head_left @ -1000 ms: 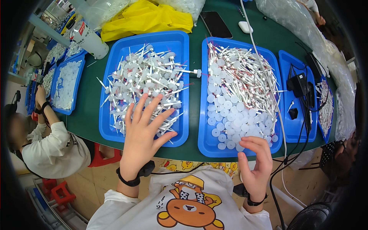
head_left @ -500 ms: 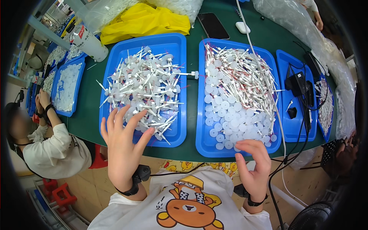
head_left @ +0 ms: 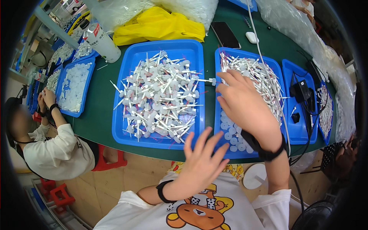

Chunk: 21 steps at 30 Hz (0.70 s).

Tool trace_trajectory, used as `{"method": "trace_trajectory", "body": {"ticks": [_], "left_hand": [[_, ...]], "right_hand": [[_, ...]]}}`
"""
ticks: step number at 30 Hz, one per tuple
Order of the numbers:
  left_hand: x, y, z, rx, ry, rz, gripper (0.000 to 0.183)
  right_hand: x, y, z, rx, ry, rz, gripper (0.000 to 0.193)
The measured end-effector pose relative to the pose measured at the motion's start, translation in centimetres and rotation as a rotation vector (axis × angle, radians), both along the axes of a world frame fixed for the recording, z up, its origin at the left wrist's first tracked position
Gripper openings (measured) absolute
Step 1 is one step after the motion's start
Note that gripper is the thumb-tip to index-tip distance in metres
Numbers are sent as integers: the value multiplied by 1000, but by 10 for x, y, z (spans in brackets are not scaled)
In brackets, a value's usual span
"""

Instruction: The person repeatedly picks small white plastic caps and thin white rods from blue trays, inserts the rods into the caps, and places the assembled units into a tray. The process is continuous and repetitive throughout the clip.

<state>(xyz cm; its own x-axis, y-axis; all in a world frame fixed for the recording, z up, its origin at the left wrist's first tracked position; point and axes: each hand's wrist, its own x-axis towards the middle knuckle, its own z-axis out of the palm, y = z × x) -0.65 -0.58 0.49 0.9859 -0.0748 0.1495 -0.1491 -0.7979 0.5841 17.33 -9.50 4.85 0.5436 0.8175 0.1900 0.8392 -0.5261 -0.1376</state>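
Rising since the earlier frame, my right hand (head_left: 247, 101) is reaching over white sticks (head_left: 251, 66) in the blue tray (head_left: 241, 155), hold unclear, while my left hand (head_left: 199, 168) is spreading wide fingers, apparently mid-picking, next needing a clean pinch.

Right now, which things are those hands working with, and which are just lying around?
Likely part of the job:
right blue tray, under the right hand
white sticks and pale discs in it
left blue tray and its stick-and-disc pile

Probably just lying about:
dark phone
white rounded object
yellow bag
pale bottle
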Motion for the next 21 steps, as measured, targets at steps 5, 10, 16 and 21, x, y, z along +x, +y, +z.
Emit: {"method": "trace_trajectory", "body": {"ticks": [5,10,16,21], "left_hand": [[7,0,-10,-111,-38,-143,37],[9,8,-17,-117,-25,-140,37],[22,-4,-20,-128,-56,-173,35],[32,-6,-25,-43,-40,-150,36]], "right_hand": [[25,15,-27,-195,102,38,21],[24,24,1,4,178,-27,24],[41,69,9,213,351,99,30],[34,35,19,274,87,22,29]]}}
